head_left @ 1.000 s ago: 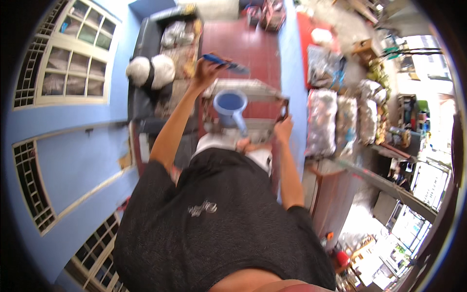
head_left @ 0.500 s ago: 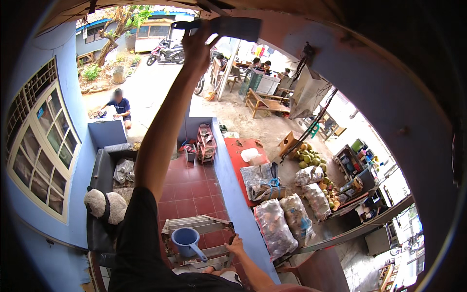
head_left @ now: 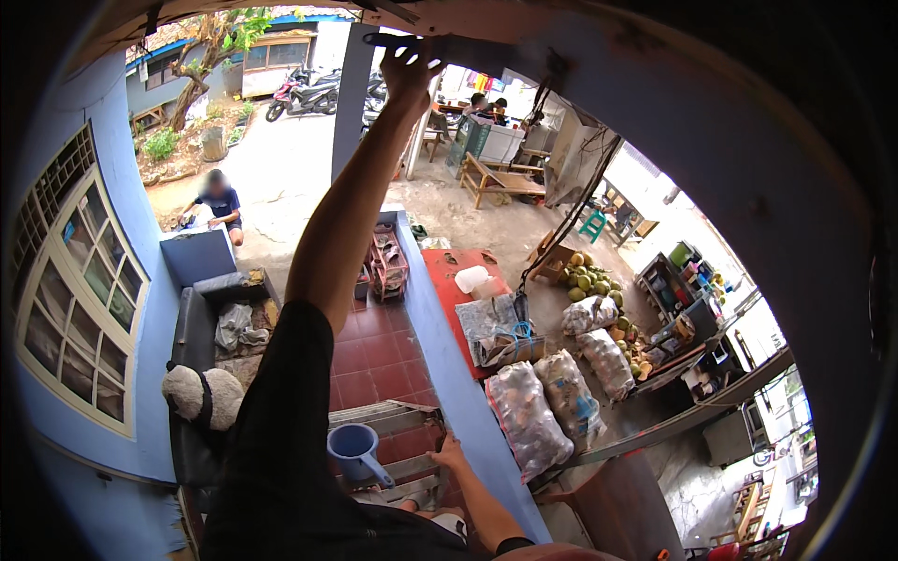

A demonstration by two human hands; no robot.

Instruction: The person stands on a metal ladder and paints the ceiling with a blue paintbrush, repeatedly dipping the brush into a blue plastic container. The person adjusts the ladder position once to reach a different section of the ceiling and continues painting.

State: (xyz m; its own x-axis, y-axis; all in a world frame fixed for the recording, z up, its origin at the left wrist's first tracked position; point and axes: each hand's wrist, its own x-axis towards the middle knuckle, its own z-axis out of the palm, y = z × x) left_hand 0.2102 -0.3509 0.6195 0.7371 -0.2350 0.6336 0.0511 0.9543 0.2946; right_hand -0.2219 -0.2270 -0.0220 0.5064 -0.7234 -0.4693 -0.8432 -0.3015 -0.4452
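Two bare hands stand well apart in the head view, where shadow beneath the ceiling swallows the far end of a dark flat-bladed tool (head_left: 472,53). Its handle crosses the raised left hand (head_left: 409,79), fingers partly curled about it, the blade extending rightward. The right hand (head_left: 449,455) rests at the right edge of a stepladder (head_left: 383,411), its grip too small to judge. A blue dipper (head_left: 353,443) sits toward the ladder's left edge; the person's dark-clad body hides the lower part.
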